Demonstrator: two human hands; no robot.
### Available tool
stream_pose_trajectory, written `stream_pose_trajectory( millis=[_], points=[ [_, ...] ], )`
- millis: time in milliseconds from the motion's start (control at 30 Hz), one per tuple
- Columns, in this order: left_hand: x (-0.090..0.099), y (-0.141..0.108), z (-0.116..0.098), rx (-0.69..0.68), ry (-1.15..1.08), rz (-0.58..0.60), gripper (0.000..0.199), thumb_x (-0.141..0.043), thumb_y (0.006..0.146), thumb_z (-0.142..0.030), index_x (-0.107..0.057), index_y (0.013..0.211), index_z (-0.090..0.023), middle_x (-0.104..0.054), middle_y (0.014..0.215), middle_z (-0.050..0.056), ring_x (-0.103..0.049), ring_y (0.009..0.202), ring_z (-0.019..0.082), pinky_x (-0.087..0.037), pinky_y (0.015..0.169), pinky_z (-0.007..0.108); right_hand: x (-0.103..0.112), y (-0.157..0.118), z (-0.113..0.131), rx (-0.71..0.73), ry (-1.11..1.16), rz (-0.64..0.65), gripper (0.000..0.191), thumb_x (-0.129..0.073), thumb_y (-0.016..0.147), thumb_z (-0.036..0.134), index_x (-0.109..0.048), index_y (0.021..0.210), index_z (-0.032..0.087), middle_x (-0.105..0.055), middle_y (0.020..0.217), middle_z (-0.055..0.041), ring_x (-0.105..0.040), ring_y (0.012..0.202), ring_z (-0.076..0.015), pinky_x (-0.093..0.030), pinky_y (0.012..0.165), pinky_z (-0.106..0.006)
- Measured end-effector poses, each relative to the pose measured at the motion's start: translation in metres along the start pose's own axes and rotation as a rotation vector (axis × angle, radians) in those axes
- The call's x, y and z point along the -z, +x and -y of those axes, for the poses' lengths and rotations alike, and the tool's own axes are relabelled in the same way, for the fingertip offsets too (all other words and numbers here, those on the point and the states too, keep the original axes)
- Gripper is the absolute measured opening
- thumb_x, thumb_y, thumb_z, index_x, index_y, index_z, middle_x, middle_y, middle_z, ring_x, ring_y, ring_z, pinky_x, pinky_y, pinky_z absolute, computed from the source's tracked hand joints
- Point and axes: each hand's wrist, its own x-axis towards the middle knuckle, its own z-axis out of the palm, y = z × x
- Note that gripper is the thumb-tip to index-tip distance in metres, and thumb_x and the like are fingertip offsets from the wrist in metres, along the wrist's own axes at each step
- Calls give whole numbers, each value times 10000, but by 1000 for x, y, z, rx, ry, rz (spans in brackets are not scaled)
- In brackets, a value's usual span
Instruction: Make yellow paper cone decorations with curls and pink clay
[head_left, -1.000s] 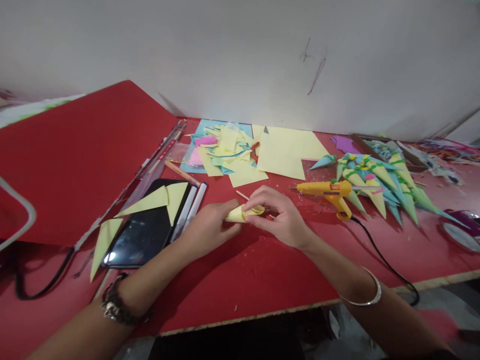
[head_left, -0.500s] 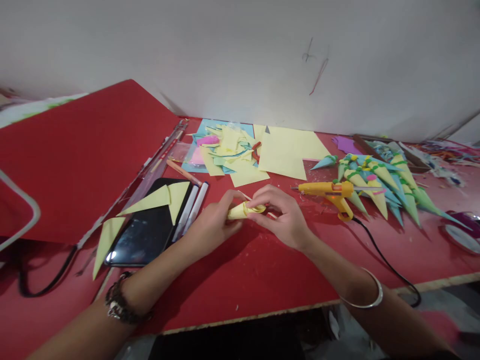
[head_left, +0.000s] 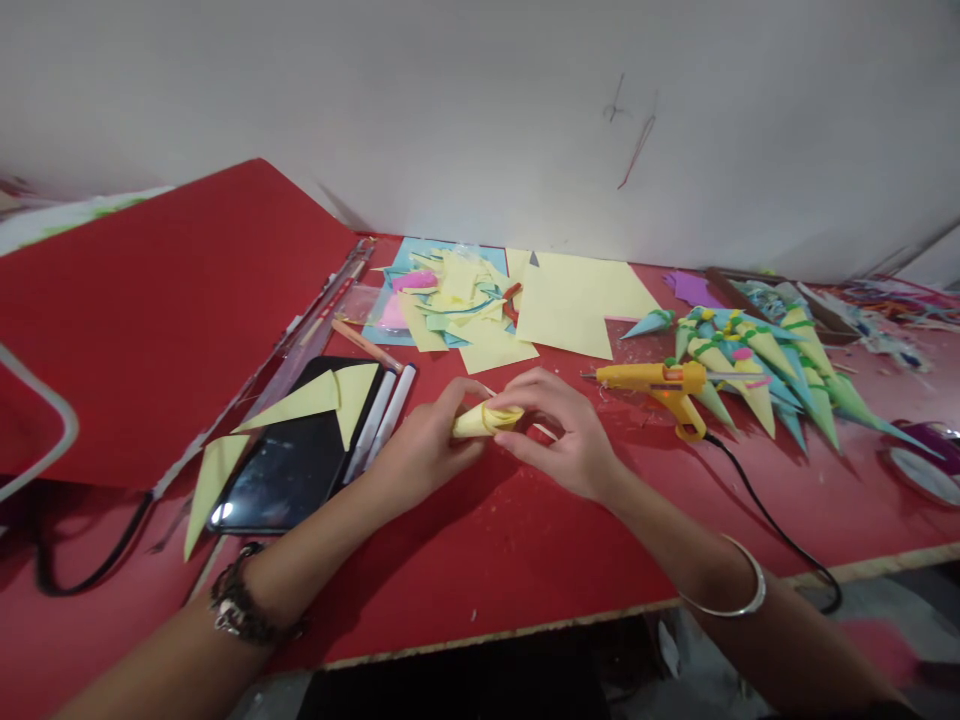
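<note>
A small roll of yellow paper point(head_left: 471, 422), narrowing like a cone, is held between both hands over the red table. My left hand point(head_left: 424, 440) is closed round its left end. My right hand point(head_left: 559, 425) pinches the layered right end between thumb and fingers. Part of the roll is hidden behind the fingers. A thin pale stick or strip shows behind the hands, mostly covered. To the right lies a yellow glue gun point(head_left: 652, 380) with a small orange light. Left of my hands are two white markers point(head_left: 390, 410).
A black phone or tablet point(head_left: 285, 470) with yellow paper triangles point(head_left: 304, 400) on it lies at left, beside a red board point(head_left: 172, 330). Paper scraps point(head_left: 457, 290) and yellow sheets point(head_left: 577, 300) lie behind. Blue and yellow paper cones point(head_left: 787, 370) are piled at right, near the glue gun's cord point(head_left: 757, 505).
The roll has turned slightly in my fingers, and its layered right end shows differently. My hands stay in nearly the same place. Everything else on the table is unchanged.
</note>
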Motion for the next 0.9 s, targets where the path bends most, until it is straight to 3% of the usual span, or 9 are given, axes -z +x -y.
stream_pose_trajectory(
  millis=[267,767,900],
  points=[
    [0,-1,4,-16,67,7,304,-492,728,-152,-370,1003,-197,-584,674,-39,-539,560,111,-345,506,193,-1,1,-2,21,34,-35,116,-591,756,167,-623,833,249,-528,808,1,-526,738,-107,-466,606,-238],
    [-2,-1,4,-20,83,23,339,-505,721,-144,-372,1028,-198,-609,695,-42,-561,563,113,-345,493,177,-7,0,0,12,-7,-34,66,-594,756,165,-625,781,217,-487,819,1,-511,726,-92,-445,593,-211],
    [-1,0,1,-21,-4,-17,276,-529,725,-181,-419,978,-188,-612,765,-21,-569,619,112,-391,542,188,-5,-2,1,-34,-12,-41,186,-620,737,229,-600,920,255,-471,881,-9,-490,712,-102,-452,591,-228]
  ],
)
